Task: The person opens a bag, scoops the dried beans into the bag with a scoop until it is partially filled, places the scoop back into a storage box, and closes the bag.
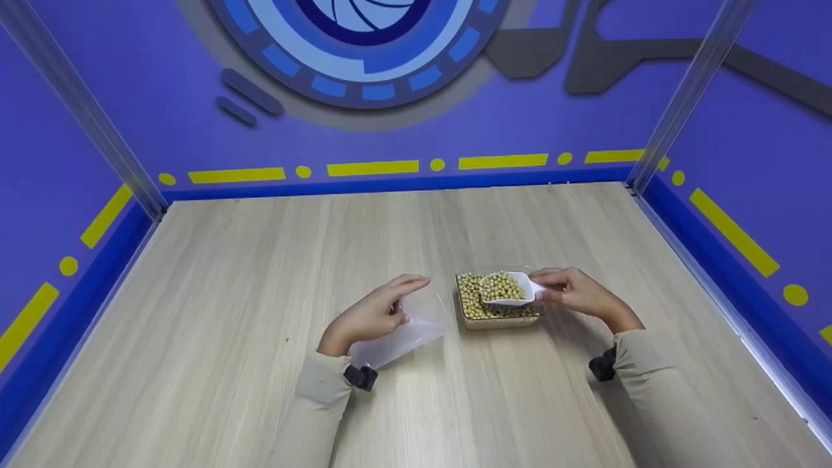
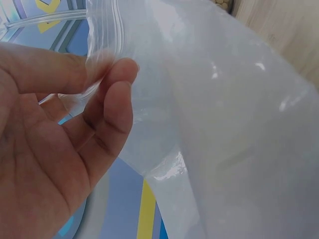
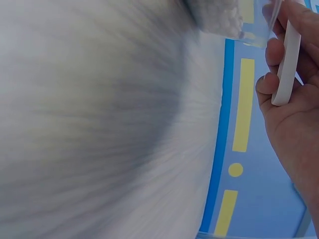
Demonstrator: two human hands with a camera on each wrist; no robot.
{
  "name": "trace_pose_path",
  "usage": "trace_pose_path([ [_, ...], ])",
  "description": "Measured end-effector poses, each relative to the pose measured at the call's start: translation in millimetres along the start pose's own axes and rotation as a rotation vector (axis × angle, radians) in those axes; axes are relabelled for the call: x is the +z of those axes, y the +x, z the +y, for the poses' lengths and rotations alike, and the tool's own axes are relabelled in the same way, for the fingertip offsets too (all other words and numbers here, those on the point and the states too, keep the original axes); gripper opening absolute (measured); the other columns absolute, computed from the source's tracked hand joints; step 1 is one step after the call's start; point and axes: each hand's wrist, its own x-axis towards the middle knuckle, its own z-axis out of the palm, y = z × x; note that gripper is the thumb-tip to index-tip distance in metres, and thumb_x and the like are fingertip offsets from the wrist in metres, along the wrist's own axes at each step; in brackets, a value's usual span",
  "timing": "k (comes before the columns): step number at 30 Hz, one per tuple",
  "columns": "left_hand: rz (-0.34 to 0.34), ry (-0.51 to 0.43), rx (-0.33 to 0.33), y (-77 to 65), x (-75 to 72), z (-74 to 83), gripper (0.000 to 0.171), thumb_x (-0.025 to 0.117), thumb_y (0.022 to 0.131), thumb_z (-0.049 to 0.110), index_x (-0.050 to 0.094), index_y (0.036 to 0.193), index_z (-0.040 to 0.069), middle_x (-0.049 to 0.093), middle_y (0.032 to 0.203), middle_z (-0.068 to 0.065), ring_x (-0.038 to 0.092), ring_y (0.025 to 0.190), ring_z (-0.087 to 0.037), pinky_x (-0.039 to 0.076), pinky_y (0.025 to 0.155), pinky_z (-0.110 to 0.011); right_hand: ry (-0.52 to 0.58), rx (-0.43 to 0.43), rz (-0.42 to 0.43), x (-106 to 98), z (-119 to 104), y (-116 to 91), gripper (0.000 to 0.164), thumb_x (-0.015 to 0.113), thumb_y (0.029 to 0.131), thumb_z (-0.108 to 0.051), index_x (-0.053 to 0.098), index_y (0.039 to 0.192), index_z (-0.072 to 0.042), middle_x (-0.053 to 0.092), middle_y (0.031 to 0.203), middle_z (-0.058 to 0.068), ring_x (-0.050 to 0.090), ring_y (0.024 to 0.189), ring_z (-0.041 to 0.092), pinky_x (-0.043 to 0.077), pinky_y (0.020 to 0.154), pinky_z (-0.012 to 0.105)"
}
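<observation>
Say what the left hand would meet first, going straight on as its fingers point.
Likely the tub, near its far left corner; height is unclear, so the left hand might pass over or behind it.

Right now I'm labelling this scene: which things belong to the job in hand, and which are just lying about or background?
Job in hand:
clear plastic bag, held by the left hand
white scoop of pale beans, held by the right hand
container of beans, under the scoop

Background:
table
blue patterned walls
</observation>
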Motion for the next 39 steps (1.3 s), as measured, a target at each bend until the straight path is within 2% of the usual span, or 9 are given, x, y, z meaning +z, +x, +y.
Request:
trace_pose_path([
  [6, 0.006, 0.006, 0.0, -1.0, 0.6, -0.3, 0.065, 0.049, 0.085, -0.012, 0.038, 0.146, 0.004, 0.039, 0.15, -0.011, 0.039, 0.069, -0.008, 0.037, 0.065, -0.021, 0.002, -0.02, -0.018, -2, -8, 3, 0.035, 0.063, 0.091, -0.011, 0.063, 0.121, 0.007, 0.057, 0.129, 0.028, 0.048, 0.124, 0.045, 0.042, 0.09, 0.012],
  [10, 0.007, 0.008, -0.008, -1.6, 0.9, -0.4, 0.066, 0.05, 0.084, -0.012, 0.038, 0.147, 0.005, 0.039, 0.15, -0.011, 0.039, 0.067, -0.007, 0.037, 0.065, -0.02, -0.013, -0.011, -0.032, -1, -15, 7, 0.034, 0.063, 0.091, -0.012, 0.064, 0.122, 0.004, 0.058, 0.129, 0.024, 0.05, 0.123, 0.041, 0.044, 0.09, 0.016],
  [17, 0.008, 0.003, -0.003, -1.9, 0.8, 0.5, 0.066, 0.051, 0.084, -0.012, 0.039, 0.147, 0.005, 0.039, 0.15, -0.011, 0.039, 0.068, -0.008, 0.037, 0.065, -0.02, -0.01, -0.052, -0.066, 2, -23, 14, 0.033, 0.062, 0.092, -0.014, 0.065, 0.122, 0.0, 0.059, 0.129, 0.021, 0.053, 0.121, 0.039, 0.046, 0.088, 0.02],
  [24, 0.02, 0.016, 0.042, -0.7, 1.6, 0.0, 0.065, 0.051, 0.081, -0.013, 0.041, 0.144, 0.0, 0.041, 0.147, -0.015, 0.042, 0.07, -0.008, 0.039, 0.066, -0.021, 0.045, -0.027, -0.078, 10, -33, 20, 0.038, 0.065, 0.09, -0.014, 0.062, 0.124, 0.004, 0.055, 0.134, 0.024, 0.048, 0.127, 0.042, 0.043, 0.092, 0.018],
  [34, 0.013, 0.017, 0.035, 0.4, 1.9, -1.9, 0.065, 0.051, 0.082, -0.012, 0.041, 0.144, 0.0, 0.042, 0.147, -0.013, 0.041, 0.068, -0.007, 0.038, 0.064, -0.02, 0.059, -0.044, -0.105, 22, -46, 31, 0.035, 0.065, 0.089, -0.012, 0.065, 0.121, 0.002, 0.057, 0.132, 0.022, 0.051, 0.124, 0.038, 0.045, 0.09, 0.021],
  [39, 0.023, 0.018, 0.04, 1.4, 1.8, -1.0, 0.064, 0.052, 0.081, -0.012, 0.041, 0.144, 0.0, 0.043, 0.146, -0.013, 0.044, 0.071, -0.007, 0.04, 0.067, -0.02, 0.055, -0.047, -0.113, 28, -52, 36, 0.034, 0.066, 0.089, -0.011, 0.066, 0.121, 0.0, 0.059, 0.131, 0.02, 0.053, 0.123, 0.036, 0.046, 0.093, 0.026],
])
